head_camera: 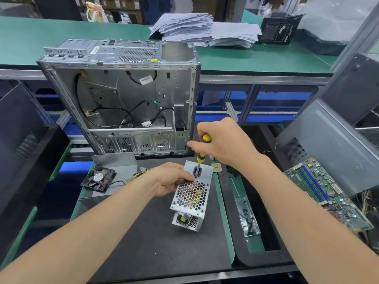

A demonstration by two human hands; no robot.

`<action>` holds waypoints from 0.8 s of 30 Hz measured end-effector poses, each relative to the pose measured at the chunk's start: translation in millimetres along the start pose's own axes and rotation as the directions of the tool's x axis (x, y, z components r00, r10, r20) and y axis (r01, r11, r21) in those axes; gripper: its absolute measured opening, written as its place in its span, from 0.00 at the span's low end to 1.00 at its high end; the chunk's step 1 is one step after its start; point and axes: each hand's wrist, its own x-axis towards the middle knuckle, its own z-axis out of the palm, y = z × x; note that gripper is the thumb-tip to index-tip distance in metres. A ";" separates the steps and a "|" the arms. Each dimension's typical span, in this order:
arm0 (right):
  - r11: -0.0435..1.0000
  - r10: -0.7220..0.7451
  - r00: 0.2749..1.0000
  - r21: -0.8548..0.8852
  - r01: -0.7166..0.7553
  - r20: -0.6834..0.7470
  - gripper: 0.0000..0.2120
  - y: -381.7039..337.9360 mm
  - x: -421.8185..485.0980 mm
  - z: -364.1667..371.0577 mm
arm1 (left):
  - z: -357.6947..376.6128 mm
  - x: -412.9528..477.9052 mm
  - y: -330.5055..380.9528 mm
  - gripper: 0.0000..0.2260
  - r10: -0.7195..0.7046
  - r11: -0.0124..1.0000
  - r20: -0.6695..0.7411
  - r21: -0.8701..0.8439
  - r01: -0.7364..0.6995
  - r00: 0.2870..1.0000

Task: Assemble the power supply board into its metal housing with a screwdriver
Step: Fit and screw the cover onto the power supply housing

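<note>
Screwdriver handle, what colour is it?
The handle is yellow with black bands, seen in the head view, gripped by the right hand.

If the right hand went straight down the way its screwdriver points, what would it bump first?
Probably the silver perforated metal housing, by its black socket, which the left hand holds.

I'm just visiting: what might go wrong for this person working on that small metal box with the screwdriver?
The screwdriver has its tip right beside the left hand and its fingers; a slip could jab them. The metal housing is tilted and steadied only by that hand, so pressure from the right hand might twist it loose. A dropped screw could fall through the honeycomb holes onto the board inside.
</note>
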 end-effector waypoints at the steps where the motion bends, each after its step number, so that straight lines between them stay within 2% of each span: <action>1: 0.997 0.019 1.000 -0.074 -0.020 -0.020 0.23 -1.1 0.0 2.2 | 0.7 -0.2 0.3 0.05 0.000 1.000 -0.006 0.001 0.000 1.000; 4: 0.970 0.040 0.995 -0.235 -0.060 -0.092 0.28 -5.6 -2.6 8.1 | 2.1 -0.8 0.9 0.05 0.005 1.000 -0.013 0.008 -0.005 1.000; 6: 0.978 0.015 0.995 -0.206 -0.036 -0.100 0.27 -6.1 -3.4 9.5 | 2.2 -2.1 1.4 0.04 0.010 1.000 -0.009 0.023 -0.010 1.000; 9: 0.996 -0.077 0.992 -0.046 0.082 0.095 0.19 -2.3 -3.6 1.8 | 2.3 -3.6 2.3 0.05 0.018 0.999 -0.001 0.036 -0.018 1.000; 12: 0.981 -0.181 0.936 0.125 0.149 0.303 0.03 3.6 -3.9 -12.4 | 2.9 -4.8 2.8 0.04 0.018 0.999 -0.002 0.036 -0.018 1.000; 14: 0.974 -0.214 0.903 0.152 0.168 0.372 0.08 6.2 -2.7 -20.5 | 3.0 -4.6 2.7 0.05 0.017 0.999 -0.007 0.028 -0.017 1.000; 17: 0.981 -0.189 0.873 0.132 0.145 0.450 0.10 7.0 -0.2 -26.0 | 3.0 -3.8 3.1 0.05 0.009 1.000 -0.012 0.024 -0.008 1.000; 20: 0.983 -0.180 0.881 0.121 0.141 0.437 0.09 6.9 0.9 -23.4 | 4.1 -4.1 4.4 0.05 0.003 1.000 -0.008 0.028 -0.003 1.000; 24: 0.984 -0.172 0.922 0.109 0.143 0.348 0.03 4.8 1.0 -17.5 | 3.8 -5.1 5.0 0.04 0.006 1.000 0.005 0.025 -0.006 1.000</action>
